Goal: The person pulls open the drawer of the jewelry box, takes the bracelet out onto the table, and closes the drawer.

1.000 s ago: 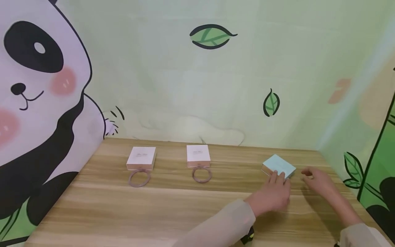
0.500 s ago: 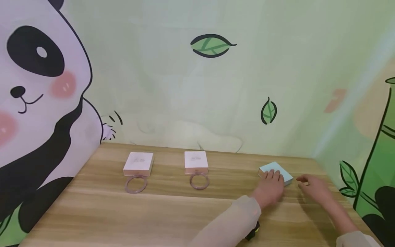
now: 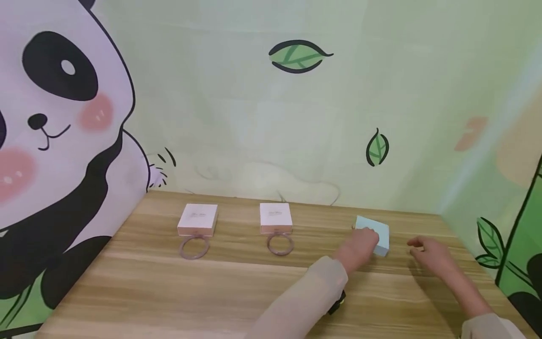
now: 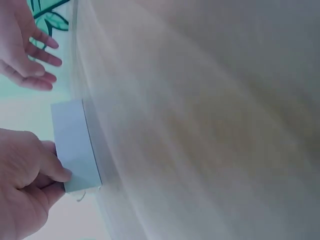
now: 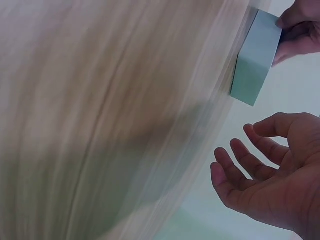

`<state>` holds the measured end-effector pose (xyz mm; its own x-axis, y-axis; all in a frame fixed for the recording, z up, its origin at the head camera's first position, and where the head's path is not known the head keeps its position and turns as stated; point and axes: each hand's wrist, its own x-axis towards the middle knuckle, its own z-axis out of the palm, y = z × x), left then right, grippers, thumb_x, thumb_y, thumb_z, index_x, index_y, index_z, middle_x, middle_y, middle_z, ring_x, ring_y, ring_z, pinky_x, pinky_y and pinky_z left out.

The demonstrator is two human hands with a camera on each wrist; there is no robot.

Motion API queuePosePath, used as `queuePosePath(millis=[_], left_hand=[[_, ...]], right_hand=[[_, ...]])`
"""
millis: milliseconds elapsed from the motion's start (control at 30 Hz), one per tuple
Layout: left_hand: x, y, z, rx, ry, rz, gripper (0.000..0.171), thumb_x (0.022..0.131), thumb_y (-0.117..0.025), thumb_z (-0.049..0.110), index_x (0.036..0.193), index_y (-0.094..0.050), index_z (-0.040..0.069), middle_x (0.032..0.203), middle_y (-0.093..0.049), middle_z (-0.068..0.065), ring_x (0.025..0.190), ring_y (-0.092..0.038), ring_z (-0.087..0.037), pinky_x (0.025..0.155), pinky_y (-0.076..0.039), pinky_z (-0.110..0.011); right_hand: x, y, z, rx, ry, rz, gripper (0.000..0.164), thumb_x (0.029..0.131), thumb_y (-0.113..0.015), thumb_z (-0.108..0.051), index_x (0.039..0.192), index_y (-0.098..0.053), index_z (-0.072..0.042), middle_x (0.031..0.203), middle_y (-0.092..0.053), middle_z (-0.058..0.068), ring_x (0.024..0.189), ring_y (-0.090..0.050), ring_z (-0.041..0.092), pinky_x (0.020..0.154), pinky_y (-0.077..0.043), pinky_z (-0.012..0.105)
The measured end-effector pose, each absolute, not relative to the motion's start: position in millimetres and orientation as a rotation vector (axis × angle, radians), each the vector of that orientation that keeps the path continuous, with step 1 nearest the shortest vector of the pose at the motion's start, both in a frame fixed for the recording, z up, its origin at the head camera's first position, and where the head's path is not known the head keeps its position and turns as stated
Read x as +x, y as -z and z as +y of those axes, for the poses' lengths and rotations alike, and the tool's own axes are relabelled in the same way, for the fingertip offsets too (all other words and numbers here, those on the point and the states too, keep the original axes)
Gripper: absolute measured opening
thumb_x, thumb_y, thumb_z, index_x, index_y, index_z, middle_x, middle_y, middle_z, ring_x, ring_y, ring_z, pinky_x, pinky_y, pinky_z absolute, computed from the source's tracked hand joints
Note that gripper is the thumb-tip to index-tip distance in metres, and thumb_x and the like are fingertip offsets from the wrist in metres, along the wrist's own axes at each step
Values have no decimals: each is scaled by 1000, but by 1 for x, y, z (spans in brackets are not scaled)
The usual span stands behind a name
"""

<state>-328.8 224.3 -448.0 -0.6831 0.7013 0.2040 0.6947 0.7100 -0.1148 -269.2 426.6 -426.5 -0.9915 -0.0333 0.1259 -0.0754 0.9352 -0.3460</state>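
A light blue box [image 3: 382,236] lies flat on the wooden table at the right. My left hand [image 3: 357,249] reaches over its near left side, fingers bent. In the left wrist view the thumb presses the box's side face near one end, the other fingers tucked behind it; this left hand [image 4: 25,180] pinches the box [image 4: 75,145] there. A small thin loop [image 4: 81,196] shows at that end. My right hand [image 3: 432,254] hovers to the right of the box, apart from it. In the right wrist view its loosely curved fingers [image 5: 237,177] hold nothing.
Two white boxes with pinkish fronts stand toward the back, one at left [image 3: 197,219] and one at centre [image 3: 275,217]. Before each lies a purplish ring, the left ring [image 3: 194,247] and the centre ring [image 3: 280,244]. A printed panda wall [image 3: 237,108] closes the table's back.
The blue box has turned, its corner no longer pointing toward the right hand. My left hand has gone from flat fingers on top to bent fingers gripping its left side. The right hand stays about where it was.
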Motion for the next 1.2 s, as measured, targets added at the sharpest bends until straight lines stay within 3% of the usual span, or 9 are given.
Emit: queuePosePath(millis=[300, 400, 533, 633, 767, 933, 1200], left_hand=[[-340, 441, 200, -1049, 71, -2758, 10, 94, -69, 11, 94, -74, 20, 94, -73, 7, 84, -65, -3, 71, -52, -18], [-339, 437, 198, -1075, 87, -2774, 5, 94, -68, 18, 95, -73, 17, 94, -71, 6, 82, -63, -4, 73, -53, -20], [-332, 438, 201, -1080, 56, -2812, 30, 99, -58, 36, 119, -64, 14, 116, -63, 3, 109, -59, -10, 97, -48, -24], [-328, 445, 208, -1004, 26, -2862, 53, 100, -50, 51, 139, -51, 14, 140, -51, 0, 137, -46, -18, 115, -36, -32], [-327, 456, 215, -885, -33, -2928, 73, 100, -43, 63, 156, -36, 16, 161, -33, -1, 152, -27, -19, 123, -24, -36], [-326, 454, 217, -856, -106, -2984, 70, 105, -36, 57, 162, -26, 18, 167, -22, 2, 155, -19, -17, 125, -18, -34], [-328, 451, 204, -1058, -180, -2922, 53, 111, -28, 32, 161, -23, 15, 168, -20, 1, 155, -19, -19, 124, -20, -33]], right_hand=[[-270, 419, 416, 112, -550, -2995, 30, 100, -54, -8, 118, -62, 16, 118, -63, 38, 106, -61, 56, 81, -53, 60], [-270, 417, 416, 118, -563, -2985, 29, 100, -54, -7, 117, -63, 15, 117, -63, 38, 104, -61, 55, 80, -54, 59], [-270, 417, 417, 118, -559, -2967, 28, 99, -55, -6, 115, -64, 14, 115, -65, 37, 102, -63, 54, 81, -53, 59], [-270, 418, 416, 119, -562, -2957, 26, 98, -56, -6, 114, -65, 14, 113, -66, 36, 101, -63, 53, 81, -53, 59], [-271, 419, 412, 114, -582, -2945, 26, 97, -57, -7, 112, -66, 13, 112, -66, 36, 101, -64, 52, 80, -54, 58], [-271, 415, 411, 113, -589, -2946, 27, 97, -56, -7, 114, -65, 13, 115, -64, 37, 101, -63, 53, 80, -54, 59], [-271, 410, 407, 122, -593, -2968, 28, 99, -58, -8, 116, -65, 13, 116, -64, 36, 104, -62, 53, 82, -53, 59]])
